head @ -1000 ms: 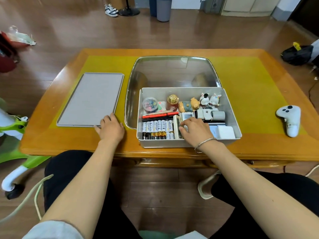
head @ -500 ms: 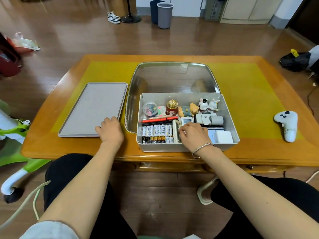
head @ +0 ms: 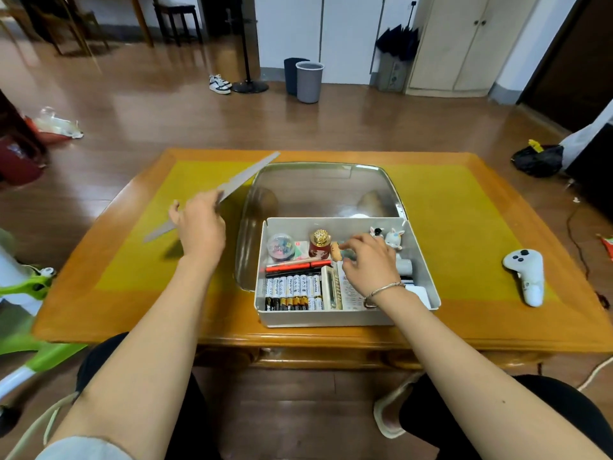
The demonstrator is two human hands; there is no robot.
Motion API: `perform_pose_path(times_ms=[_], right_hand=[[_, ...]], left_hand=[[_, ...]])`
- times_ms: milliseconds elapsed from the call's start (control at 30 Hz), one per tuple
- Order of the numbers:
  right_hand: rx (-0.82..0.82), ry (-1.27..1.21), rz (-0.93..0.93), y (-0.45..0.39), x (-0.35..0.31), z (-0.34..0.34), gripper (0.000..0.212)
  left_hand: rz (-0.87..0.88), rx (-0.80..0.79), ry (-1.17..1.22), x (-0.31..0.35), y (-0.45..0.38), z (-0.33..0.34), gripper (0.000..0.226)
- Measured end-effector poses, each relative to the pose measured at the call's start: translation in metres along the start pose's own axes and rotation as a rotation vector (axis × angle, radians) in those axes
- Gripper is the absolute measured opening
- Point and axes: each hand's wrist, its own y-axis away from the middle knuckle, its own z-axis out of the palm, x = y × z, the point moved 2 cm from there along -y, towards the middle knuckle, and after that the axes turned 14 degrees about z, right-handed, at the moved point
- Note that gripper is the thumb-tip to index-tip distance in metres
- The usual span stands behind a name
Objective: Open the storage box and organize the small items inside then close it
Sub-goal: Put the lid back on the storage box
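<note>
Gripping the grey lid (head: 232, 184) at its near edge, our left hand (head: 201, 224) curls its fingers round the panel and holds it tilted up off the table (head: 464, 207), far end high; we judge this tilt readies the lid for carrying over to close the storage box (head: 331, 318). Our right hand (head: 370, 262) reaches into the box with fingertips bent down at a small figurine (head: 335, 251) in the back row; whether it pinches the piece or merely touches it, we cannot tell. We judge this a last adjustment before closing

Location: the box sits open at the near middle of the table, partly on a clear glass tray (head: 318, 180)

Contents, counted where visible:
- one row of batteries (head: 293, 292) along the front left, laid side by side, count unclear
- one red pen (head: 297, 267) behind them
- one clear round case (head: 281, 246) of coloured bits
- one gold-topped red jar (head: 320, 244)
- two white animal figures (head: 388, 235) at the back right

One white controller (head: 525, 273) lies well apart to the right
</note>
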Motion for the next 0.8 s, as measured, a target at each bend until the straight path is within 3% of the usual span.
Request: perform_pose_path(times_ms=[200,300,533,667,800], right_hand=[[-0.005,-0.273,0.086,-0.031,0.013,-0.039,0.031],[0.000,-0.395,0.122,-0.045,0.024,-0.055,0.035],[0.081,-0.627,0.262,-0.069,0.053,-0.084,0.084],[0.118,-0.787,0.256,-0.068,0.067,-0.091,0.065],[0.363,-0.972,0.405,-0.063,0.080,-0.102,0.059]], left_hand=[[0.399,0.120,0.361,0.049,-0.027,-0.031,0.030],[0.502,0.143,0.489,0.070,-0.041,-0.048,0.028],[0.444,0.006,0.815,0.101,-0.051,-0.070,0.020],[0.387,-0.056,0.948,0.100,-0.051,-0.079,0.018],[0.342,-0.074,1.032,0.093,-0.053,-0.086,0.016]])
